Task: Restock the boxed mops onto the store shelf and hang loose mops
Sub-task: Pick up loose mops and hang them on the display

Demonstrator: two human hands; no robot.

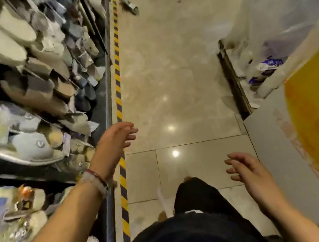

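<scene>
Both hands are free and hold nothing: the left hand point(116, 140) reaches forward beside the slipper-filled shelf point(32, 108), fingers loosely spread, and the right hand point(249, 170) hangs open over the floor point(169, 75) near a white and yellow box point(291, 157) at the aisle's right edge. It looks like a walk between loads. One loose mop point(129, 4) seems to lie far up the aisle, blurred. Next she likely needs to reach it and lift it.
</scene>
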